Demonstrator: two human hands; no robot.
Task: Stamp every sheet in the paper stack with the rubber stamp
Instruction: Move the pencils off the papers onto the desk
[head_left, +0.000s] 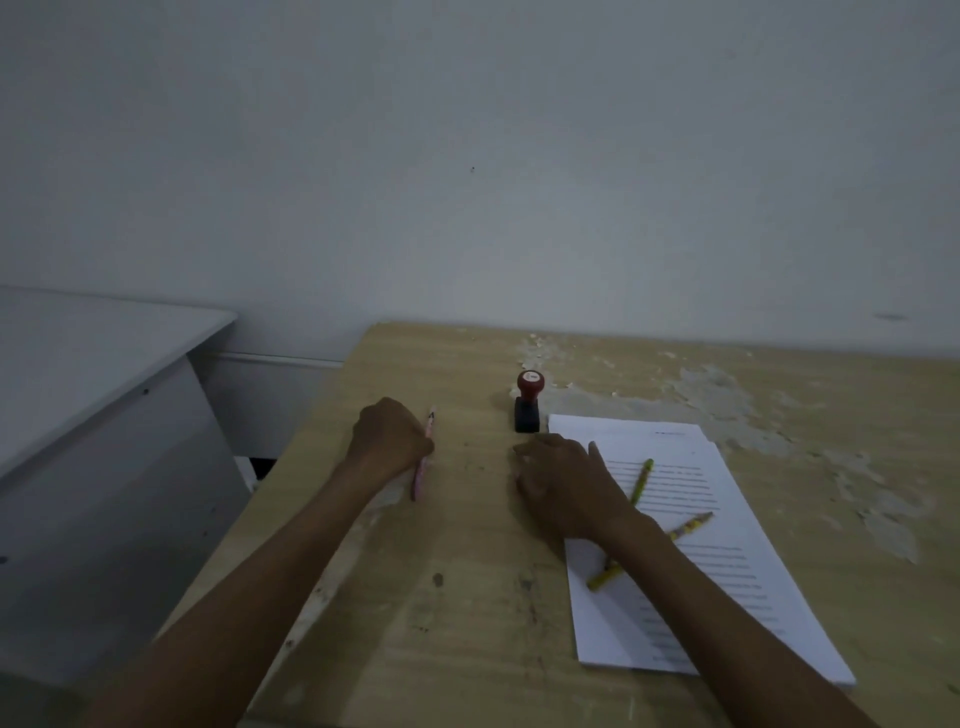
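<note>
Stamping has not begun: my right hand (566, 486) rests knuckles-up on the desk (467, 623) with fingers loosely curled and holding nothing, its outer edge touching the left margin of the paper stack (727, 597). My left hand (389, 441) lies fisted near the desk's left edge, fingers curled beside a pink pencil (422, 467); whether they grip it or merely lie against it I cannot tell. The rubber stamp (529, 402), red knob over black base, stands upright just beyond my right fingertips, off the stack's far left corner and untouched. Two yellow pencils (641, 483) lie crossed on the top printed sheet. I judge the step in hand to be preparation; the next move calls for clearing those pencils, then reaching forward for the knob.
</note>
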